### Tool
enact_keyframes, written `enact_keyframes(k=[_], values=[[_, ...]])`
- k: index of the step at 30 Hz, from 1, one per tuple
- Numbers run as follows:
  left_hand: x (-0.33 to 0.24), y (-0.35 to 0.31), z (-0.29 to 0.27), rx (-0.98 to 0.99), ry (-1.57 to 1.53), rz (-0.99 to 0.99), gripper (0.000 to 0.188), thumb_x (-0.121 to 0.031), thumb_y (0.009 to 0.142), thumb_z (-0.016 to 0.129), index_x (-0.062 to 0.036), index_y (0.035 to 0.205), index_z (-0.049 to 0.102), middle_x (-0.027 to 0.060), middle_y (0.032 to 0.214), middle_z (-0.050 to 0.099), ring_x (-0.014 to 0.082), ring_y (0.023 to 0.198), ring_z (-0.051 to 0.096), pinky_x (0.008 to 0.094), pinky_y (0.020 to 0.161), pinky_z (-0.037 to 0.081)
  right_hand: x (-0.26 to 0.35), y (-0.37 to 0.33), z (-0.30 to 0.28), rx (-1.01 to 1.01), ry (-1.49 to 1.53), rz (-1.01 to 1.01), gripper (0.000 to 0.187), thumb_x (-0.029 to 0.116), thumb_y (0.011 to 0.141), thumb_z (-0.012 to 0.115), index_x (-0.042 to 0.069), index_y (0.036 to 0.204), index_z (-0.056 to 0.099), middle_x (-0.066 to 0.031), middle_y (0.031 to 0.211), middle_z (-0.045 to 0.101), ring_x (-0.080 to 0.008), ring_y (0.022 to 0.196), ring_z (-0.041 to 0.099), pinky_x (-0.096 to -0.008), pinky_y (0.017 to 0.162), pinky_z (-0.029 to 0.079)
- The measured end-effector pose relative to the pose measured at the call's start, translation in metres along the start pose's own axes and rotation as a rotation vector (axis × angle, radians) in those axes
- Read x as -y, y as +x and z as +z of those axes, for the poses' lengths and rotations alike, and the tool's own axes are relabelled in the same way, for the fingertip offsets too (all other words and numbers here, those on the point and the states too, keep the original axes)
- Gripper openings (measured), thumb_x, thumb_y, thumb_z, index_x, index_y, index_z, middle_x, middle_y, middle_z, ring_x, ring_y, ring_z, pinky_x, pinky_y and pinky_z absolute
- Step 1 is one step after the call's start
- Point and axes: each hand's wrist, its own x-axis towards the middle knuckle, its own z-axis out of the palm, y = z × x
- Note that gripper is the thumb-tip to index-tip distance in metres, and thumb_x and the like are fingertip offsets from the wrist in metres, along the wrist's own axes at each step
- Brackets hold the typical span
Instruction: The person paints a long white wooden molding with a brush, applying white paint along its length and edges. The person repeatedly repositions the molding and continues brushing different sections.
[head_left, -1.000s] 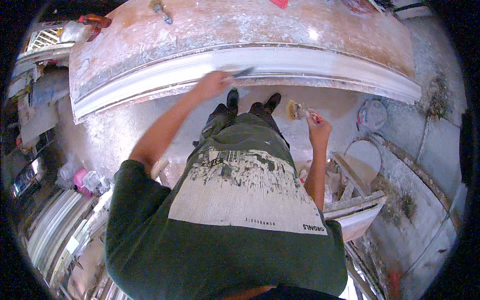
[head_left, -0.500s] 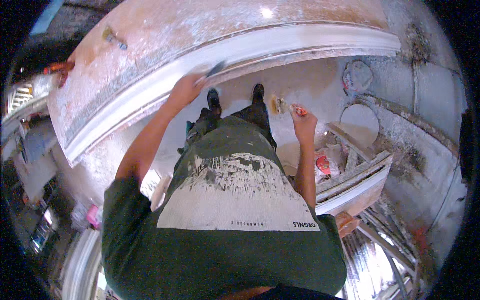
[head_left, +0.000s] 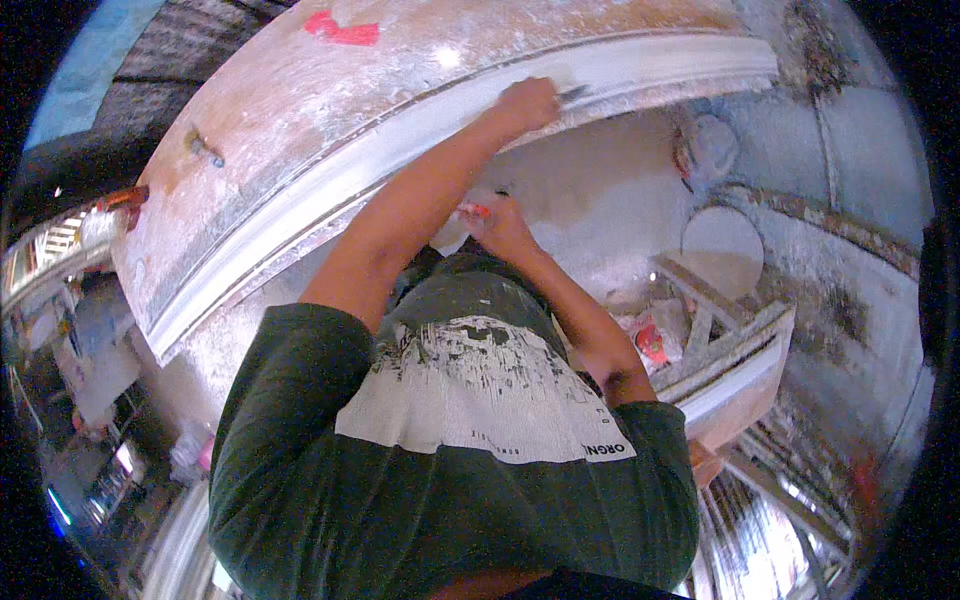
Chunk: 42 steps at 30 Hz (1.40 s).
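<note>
The left hand [head_left: 530, 103] grips a dark blade [head_left: 573, 95] over the white moulding [head_left: 660, 65], set along the table's [head_left: 280, 100] near edge, presumably for easy reach. The right hand [head_left: 505, 230], closed around a red handle [head_left: 474, 210], sits near the body, apparently out of the blade's way; the left forearm [head_left: 410, 205] hides the handle's far end.

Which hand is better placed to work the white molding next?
Probably the left hand: it is over the white molding, its grip closed on a dark-bladed tool against or just above the surface. The right hand is nearer the body, off the molding, holding a red-handled object.
</note>
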Motion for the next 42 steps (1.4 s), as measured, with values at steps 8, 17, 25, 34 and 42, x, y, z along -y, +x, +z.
enact_keyframes(k=[8, 17, 25, 34, 42], values=[[0.050, -0.130, -0.069, -0.269, -0.318, 0.026, 0.042, -0.037, 0.090, 0.056, -0.0046, 0.116, 0.064, 0.0236, 0.097, 0.067, 0.0399, 0.090, 0.065, 0.0431, 0.084, 0.050, -0.061, 0.093, -0.156, -0.540, -0.303, 0.217, 0.028, 0.012, 0.083, 0.061, 0.009, 0.109, 0.069, -0.0130, 0.089, 0.070, -0.0233, 0.079, 0.065, -0.0351, 0.071, 0.050], [0.250, -0.438, -0.054, -0.901, -0.744, -0.892, 0.034, -0.035, 0.094, 0.058, -0.0074, 0.111, 0.065, -0.0005, 0.070, 0.056, 0.0061, 0.047, 0.040, 0.0249, 0.042, 0.033, 0.059, 0.185, -0.017, -0.322, -0.249, -0.045, 0.021, 0.012, 0.084, 0.066, 0.011, 0.105, 0.070, -0.0070, 0.077, 0.071, -0.0172, 0.071, 0.067, -0.0316, 0.070, 0.052], [0.310, -0.533, -0.111, -1.484, -1.101, -0.645, 0.021, -0.025, 0.097, 0.053, -0.0080, 0.085, 0.057, -0.0013, 0.066, 0.050, 0.0048, 0.040, 0.038, 0.0219, 0.033, 0.025, 0.271, 0.192, 0.365, 0.543, -0.011, -0.651, 0.030, 0.027, 0.089, 0.054, 0.000, 0.085, 0.066, -0.0223, 0.089, 0.065, -0.0406, 0.086, 0.064, -0.0497, 0.080, 0.050], [0.345, -0.567, -0.095, -1.252, -1.064, -0.791, 0.021, -0.019, 0.096, 0.056, -0.0029, 0.108, 0.062, -0.0020, 0.070, 0.051, 0.0021, 0.046, 0.039, 0.0189, 0.039, 0.029, 0.124, 0.241, 0.271, 0.240, -0.522, -0.557, 0.028, 0.022, 0.073, 0.068, 0.002, 0.092, 0.069, -0.0180, 0.093, 0.068, -0.0357, 0.082, 0.065, -0.0426, 0.077, 0.053], [0.390, -0.605, -0.071, -1.572, -1.297, -0.838, 0.019, -0.025, 0.096, 0.056, -0.0062, 0.091, 0.059, -0.0001, 0.072, 0.053, 0.0063, 0.043, 0.043, 0.0209, 0.034, 0.027, 0.123, 0.230, 0.057, -0.041, -0.747, -0.034, 0.017, 0.016, 0.079, 0.067, 0.003, 0.091, 0.068, -0.0128, 0.079, 0.070, -0.0247, 0.070, 0.066, -0.0380, 0.069, 0.051]])
